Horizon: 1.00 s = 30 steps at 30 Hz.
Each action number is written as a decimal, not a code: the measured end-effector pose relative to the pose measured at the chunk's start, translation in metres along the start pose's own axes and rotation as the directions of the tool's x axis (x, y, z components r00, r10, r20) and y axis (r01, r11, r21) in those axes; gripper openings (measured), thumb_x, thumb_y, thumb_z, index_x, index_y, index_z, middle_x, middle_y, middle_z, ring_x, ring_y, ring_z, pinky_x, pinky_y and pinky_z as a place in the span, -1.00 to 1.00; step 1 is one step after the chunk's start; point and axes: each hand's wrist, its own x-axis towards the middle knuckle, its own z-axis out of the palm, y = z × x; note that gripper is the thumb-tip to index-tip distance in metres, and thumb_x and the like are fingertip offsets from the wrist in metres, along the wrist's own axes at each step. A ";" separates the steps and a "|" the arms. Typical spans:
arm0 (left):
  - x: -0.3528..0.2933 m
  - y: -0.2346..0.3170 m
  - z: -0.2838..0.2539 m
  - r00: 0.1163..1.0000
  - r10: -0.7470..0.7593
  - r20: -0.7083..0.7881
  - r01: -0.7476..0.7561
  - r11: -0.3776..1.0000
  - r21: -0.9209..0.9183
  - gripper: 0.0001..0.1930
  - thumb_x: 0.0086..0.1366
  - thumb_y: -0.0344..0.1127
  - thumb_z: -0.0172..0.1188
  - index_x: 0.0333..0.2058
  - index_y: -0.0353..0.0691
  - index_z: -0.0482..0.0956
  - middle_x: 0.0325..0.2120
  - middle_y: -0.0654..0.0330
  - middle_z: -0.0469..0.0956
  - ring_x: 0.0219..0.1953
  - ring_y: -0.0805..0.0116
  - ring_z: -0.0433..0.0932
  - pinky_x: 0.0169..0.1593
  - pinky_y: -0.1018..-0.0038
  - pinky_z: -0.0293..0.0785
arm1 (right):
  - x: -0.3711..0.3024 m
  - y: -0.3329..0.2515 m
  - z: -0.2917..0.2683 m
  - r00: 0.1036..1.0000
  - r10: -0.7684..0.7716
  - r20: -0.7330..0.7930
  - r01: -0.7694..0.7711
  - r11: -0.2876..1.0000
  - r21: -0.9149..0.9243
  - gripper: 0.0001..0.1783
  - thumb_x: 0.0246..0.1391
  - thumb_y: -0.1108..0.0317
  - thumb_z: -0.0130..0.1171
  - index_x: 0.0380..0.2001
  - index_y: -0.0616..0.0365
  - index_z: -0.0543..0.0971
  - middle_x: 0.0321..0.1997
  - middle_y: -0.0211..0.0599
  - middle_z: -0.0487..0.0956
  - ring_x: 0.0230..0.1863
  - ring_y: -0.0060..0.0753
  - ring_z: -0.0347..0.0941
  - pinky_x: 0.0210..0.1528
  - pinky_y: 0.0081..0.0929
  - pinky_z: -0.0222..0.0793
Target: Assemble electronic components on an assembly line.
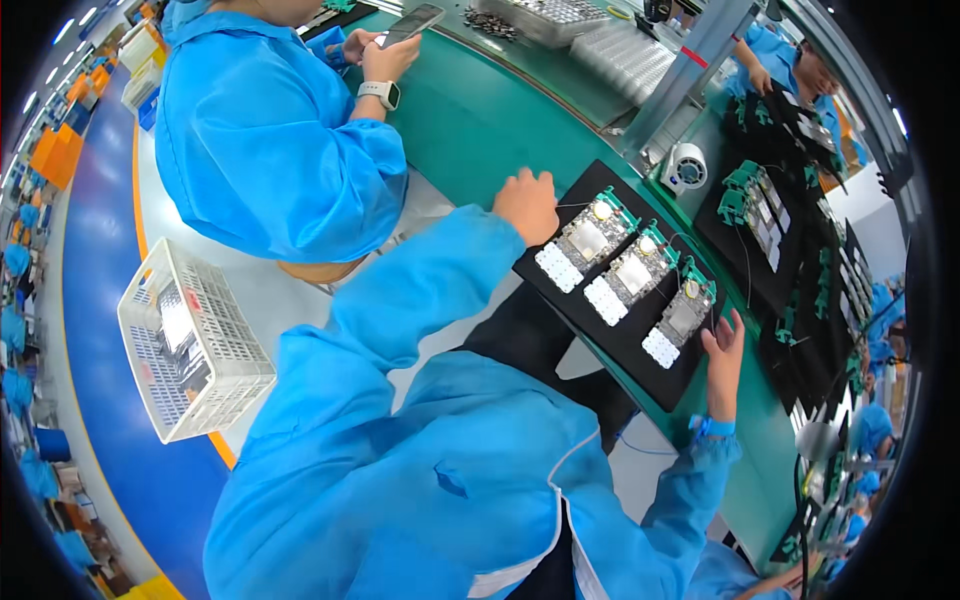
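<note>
Left hand (528, 205) at the left edge of a black mat (625, 345), with fingers bent; impossible to tell whether clamped on it. Right hand (725, 355) close by the mat's right edge, with thumb and fingers apart. On the mat, between the two, three boards (630, 275) in a slanting row, with white blocks at the near ends and green clips at the far ends. Under the mat, a green table (470, 130). Beyond, a fan (686, 166); leftward, a phone (415, 22) in a co-worker's hands (392, 62) and a white crate (235, 390).
</note>
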 end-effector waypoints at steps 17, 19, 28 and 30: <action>0.100 -0.002 0.013 0.780 0.363 0.510 0.206 0.621 -0.757 -0.51 0.24 -0.35 0.30 0.14 -0.24 0.43 -0.17 0.22 0.46 -0.17 0.51 0.43 -0.09 0.55 0.40 | -0.110 -0.028 0.040 0.975 0.182 -0.126 -0.040 0.706 0.707 -0.21 0.08 0.63 0.12 0.39 0.21 0.12 0.34 -0.11 0.35 0.29 -0.15 0.37 0.30 -0.22 0.34; 0.121 0.004 0.015 0.617 0.560 0.553 0.397 0.386 -0.833 -0.55 0.37 -0.30 0.16 0.19 -0.24 0.37 -0.10 0.20 0.46 -0.06 0.42 0.50 0.04 0.48 0.46 | -0.129 -0.038 0.046 0.943 0.248 -0.220 -0.007 0.677 0.736 -0.21 0.07 0.64 0.10 0.38 0.21 0.13 0.33 -0.09 0.36 0.29 -0.09 0.37 0.29 -0.16 0.36; 0.161 0.039 0.126 0.985 0.169 0.026 -0.056 0.462 -0.885 -0.88 0.26 -0.43 0.12 -0.32 -0.35 0.58 -0.51 0.14 0.61 -0.44 0.39 0.56 -0.30 0.44 0.48 | -0.071 -0.032 0.102 0.751 0.136 -0.646 0.413 0.667 0.620 -0.32 0.14 0.72 0.00 0.34 0.10 0.23 0.20 -0.18 0.44 0.18 -0.24 0.42 0.28 -0.27 0.35; 0.153 0.042 0.159 0.980 0.148 -0.136 -0.196 0.544 -0.816 -0.91 0.26 -0.44 0.12 -0.33 -0.31 0.56 -0.53 0.10 0.58 -0.46 0.30 0.57 -0.32 0.37 0.47 | -0.015 -0.038 0.106 0.740 0.111 -0.663 0.489 0.588 0.644 -0.35 0.16 0.72 0.02 0.31 0.09 0.27 0.21 -0.22 0.46 0.15 -0.23 0.44 0.28 -0.21 0.36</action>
